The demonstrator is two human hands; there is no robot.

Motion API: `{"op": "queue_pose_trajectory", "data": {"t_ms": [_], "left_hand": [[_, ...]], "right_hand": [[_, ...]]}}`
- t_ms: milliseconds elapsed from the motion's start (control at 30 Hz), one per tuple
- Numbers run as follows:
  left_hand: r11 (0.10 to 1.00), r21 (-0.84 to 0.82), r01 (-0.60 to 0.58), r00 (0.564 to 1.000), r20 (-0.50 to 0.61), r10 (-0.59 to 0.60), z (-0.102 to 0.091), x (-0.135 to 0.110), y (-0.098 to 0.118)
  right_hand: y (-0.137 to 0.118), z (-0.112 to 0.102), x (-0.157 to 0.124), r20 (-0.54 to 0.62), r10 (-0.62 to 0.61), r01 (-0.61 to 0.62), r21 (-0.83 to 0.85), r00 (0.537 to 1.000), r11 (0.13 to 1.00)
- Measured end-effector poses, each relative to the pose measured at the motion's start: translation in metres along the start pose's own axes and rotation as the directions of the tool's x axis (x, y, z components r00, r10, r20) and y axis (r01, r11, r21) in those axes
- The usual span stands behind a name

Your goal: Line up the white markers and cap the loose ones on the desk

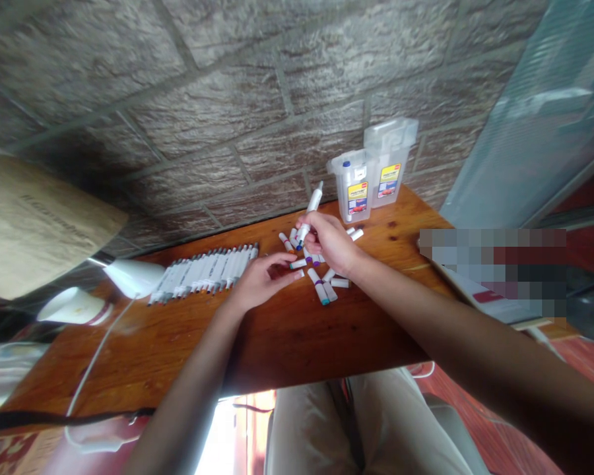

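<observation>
My right hand is closed around a white marker, held slanting above the table with a dark blue part at its lower end. Beneath and around it lie several loose marker caps, white with purple, teal or orange parts. My left hand rests low beside these caps, its fingers and thumb spread apart. A white cap with a teal end lies between its fingertips, seemingly not gripped. To the left of that hand, many white markers are lined up side by side on the wooden table.
Two clear plastic marker cases with yellow labels stand by the stone wall; the front one holds a blue-capped marker. At left are a lamp-like white object, a paper cup and a white cable. A book-like item lies right.
</observation>
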State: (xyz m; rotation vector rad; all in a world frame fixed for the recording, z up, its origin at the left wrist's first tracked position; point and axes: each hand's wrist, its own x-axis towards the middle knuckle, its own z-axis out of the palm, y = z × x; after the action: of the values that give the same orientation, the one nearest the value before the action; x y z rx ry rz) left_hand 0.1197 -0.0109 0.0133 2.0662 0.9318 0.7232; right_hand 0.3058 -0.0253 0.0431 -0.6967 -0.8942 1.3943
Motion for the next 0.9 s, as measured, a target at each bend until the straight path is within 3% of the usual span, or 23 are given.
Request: {"op": "queue_pose_trajectory", "data": {"t_ms": [133, 267, 433, 567, 767, 900], "left_hand": [[1.000, 0.016, 0.005, 0.997, 0.080, -0.006, -0.004, -0.003, 0.000], [0.997, 0.080, -0.021, 0.997, 0.079, 0.015, -0.005, -0.002, -0.002], [0.974, 0.212, -0.081, 0.986, -0.124, 0.109, -0.007, 0.002, -0.005], [0.968, 0.249, -0.031, 0.953, -0.285, 0.103, -0.015, 0.003, -0.009], [0.942, 0.334, 0.033, 0.907, -0.405, 0.112, -0.020, 0.003, -0.008], [0.929, 0.368, 0.029, 0.910, -0.394, 0.128, -0.016, 0.003, -0.007]], "right_hand": [[0.000, 0.001, 0.000, 0.003, -0.003, 0.003, -0.032, 1.000, 0.999], [0.002, 0.002, -0.003, 0.015, 0.025, -0.023, -0.104, 1.000, 0.994], [0.006, 0.003, -0.005, 0.081, 0.039, -0.017, -0.256, 0.996, 0.967], [0.007, 0.000, -0.001, -0.032, 0.011, -0.017, -0.211, 0.999, 0.977], [0.009, -0.004, 0.002, -0.153, 0.026, -0.059, -0.221, 0.988, 0.974], [0.009, -0.005, 0.003, -0.169, 0.041, -0.081, -0.238, 0.985, 0.968]]}}
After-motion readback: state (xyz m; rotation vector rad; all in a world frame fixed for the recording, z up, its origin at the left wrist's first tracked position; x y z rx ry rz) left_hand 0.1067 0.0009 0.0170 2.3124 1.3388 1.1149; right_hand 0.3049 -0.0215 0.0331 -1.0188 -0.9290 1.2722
